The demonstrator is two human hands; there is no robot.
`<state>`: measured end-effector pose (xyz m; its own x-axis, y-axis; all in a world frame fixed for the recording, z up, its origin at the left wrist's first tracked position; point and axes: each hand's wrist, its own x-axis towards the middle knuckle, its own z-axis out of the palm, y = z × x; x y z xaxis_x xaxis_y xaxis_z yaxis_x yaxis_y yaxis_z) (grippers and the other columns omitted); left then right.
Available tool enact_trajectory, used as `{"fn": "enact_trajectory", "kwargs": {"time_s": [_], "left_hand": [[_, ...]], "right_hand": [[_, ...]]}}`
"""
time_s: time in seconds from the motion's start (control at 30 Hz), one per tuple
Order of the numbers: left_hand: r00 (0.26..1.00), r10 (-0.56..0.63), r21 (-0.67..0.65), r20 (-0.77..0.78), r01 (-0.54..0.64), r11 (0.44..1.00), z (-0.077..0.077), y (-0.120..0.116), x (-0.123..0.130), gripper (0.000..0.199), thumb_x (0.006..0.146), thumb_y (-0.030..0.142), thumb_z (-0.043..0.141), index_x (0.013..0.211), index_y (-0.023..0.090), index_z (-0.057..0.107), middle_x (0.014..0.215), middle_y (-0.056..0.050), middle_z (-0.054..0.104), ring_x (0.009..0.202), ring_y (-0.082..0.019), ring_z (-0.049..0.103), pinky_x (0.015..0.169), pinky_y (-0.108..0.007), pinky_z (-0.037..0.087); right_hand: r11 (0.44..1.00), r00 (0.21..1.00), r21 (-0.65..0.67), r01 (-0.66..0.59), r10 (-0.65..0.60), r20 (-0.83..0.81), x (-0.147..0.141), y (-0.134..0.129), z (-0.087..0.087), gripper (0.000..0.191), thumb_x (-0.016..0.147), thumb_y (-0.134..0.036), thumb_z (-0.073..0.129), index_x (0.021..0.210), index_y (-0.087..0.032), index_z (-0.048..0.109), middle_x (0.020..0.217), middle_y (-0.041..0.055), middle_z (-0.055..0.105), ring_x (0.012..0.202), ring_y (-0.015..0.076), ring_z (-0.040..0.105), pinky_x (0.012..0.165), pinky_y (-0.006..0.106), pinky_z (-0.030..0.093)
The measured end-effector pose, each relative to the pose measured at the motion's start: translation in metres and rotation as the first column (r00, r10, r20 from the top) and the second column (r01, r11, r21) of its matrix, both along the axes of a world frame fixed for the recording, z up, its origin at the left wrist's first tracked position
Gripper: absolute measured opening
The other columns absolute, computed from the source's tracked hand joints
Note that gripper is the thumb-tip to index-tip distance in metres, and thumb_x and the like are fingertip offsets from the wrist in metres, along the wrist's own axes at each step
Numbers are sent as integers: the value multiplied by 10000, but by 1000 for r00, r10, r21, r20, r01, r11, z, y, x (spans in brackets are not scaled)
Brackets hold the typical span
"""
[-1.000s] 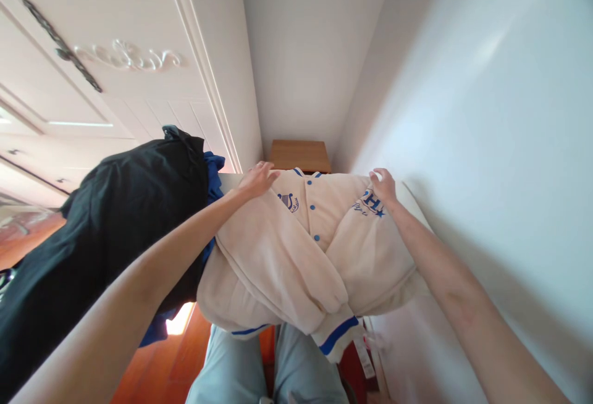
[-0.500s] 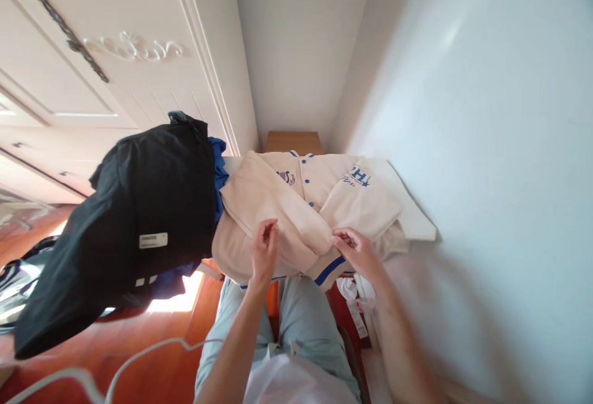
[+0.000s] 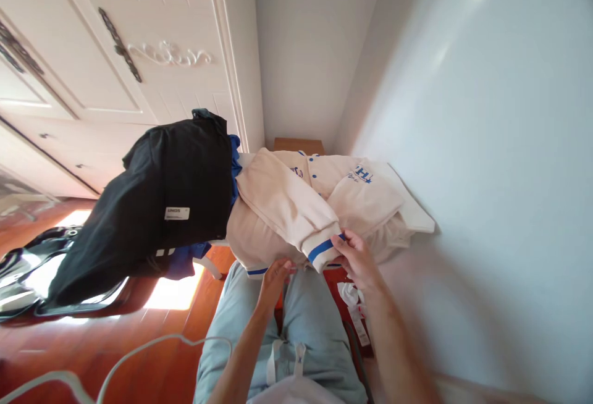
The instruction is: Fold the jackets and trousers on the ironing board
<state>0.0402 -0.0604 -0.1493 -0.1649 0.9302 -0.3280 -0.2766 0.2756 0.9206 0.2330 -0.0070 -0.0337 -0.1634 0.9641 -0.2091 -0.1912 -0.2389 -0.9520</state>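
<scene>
Garment of black, white-labelled cloth (image 3: 194,169) drapes beside a cream, blue-trimmed fabric jacket (image 3: 290,203), front up on a flat white surface (image 3: 419,218), likely keeping it spread. Your right hand (image 3: 360,260) pinches its blue-striped cuff (image 3: 320,249), thumb against fingers, presumably to control the crossed sleeve. Your left hand (image 3: 275,273) nears the hem, fingers half-curled; I can't tell whether they grip.

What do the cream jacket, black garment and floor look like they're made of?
Cream jacket: fabric, perhaps brushed fleece, matte, with thick rounded folds.
Black garment: matte cloth, maybe cotton or a blend, draping in soft folds.
Floor: probably wood or laminate, glossy, with plank seams and reddish sheen.
</scene>
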Motion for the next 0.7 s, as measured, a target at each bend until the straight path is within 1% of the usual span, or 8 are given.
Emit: {"fn": "enact_trajectory", "kwargs": {"time_s": [0.07,0.13,0.23,0.3,0.37,0.5,0.63,0.7], "left_hand": [[971,-98,63,218,86,994,18,-1,11,715,684,843,550,1053,238,640,1077,-133,714,1006,-282,691,784,-401,572],[925,-157,112,345,125,986,38,0,20,791,739,903,374,1116,255,628,1142,-134,707,1071,-296,679,816,-439,581],[931,-124,79,344,103,992,52,7,28,644,728,795,570,1087,264,640,1066,-100,732,1043,-294,695,817,-426,593],[944,-77,38,320,69,997,51,13,31,545,637,611,783,1007,233,654,958,-78,745,935,-276,722,783,-388,597],[943,-50,32,328,42,999,48,17,34,513,592,529,848,949,213,659,863,-56,741,799,-237,727,725,-354,595],[944,-21,59,328,2,998,38,21,46,462,606,540,854,882,220,666,751,-20,711,652,-178,694,629,-299,567],[964,-30,-78,264,52,996,22,23,50,439,585,548,875,810,220,690,734,-46,715,638,-167,690,576,-258,540],[953,20,-70,304,2,998,18,25,43,481,597,595,857,803,195,688,742,-61,716,638,-162,691,565,-244,541]], "right_hand": [[1000,992,-14,9,-11,-126,-15,-11,-10,495,656,-562,841,950,-210,653,827,20,694,680,181,645,564,290,562],[999,993,-38,21,-25,-112,-23,-21,-25,493,619,-544,870,911,-209,656,793,15,696,668,184,643,574,295,556],[991,992,-54,125,-126,-18,-17,-28,-46,488,597,-548,877,878,-211,664,747,9,696,669,201,650,597,316,557],[981,982,-46,188,-189,-24,-6,-30,-51,486,600,-545,874,895,-216,671,777,17,713,699,217,665,638,340,569],[978,976,-33,207,-209,-68,4,-28,-51,485,601,-523,879,918,-218,676,809,25,725,712,222,672,664,355,576],[962,954,-7,272,-271,-128,12,-21,-54,504,571,-493,900,931,-210,688,784,20,715,667,203,648,622,343,564],[903,891,-59,425,-429,-147,11,-17,-72,534,476,-487,928,852,-203,677,720,0,694,621,185,629,570,317,546],[892,877,-65,447,-451,-162,12,-16,-80,536,481,-476,930,861,-198,675,731,-6,698,620,172,631,567,299,542]]}}
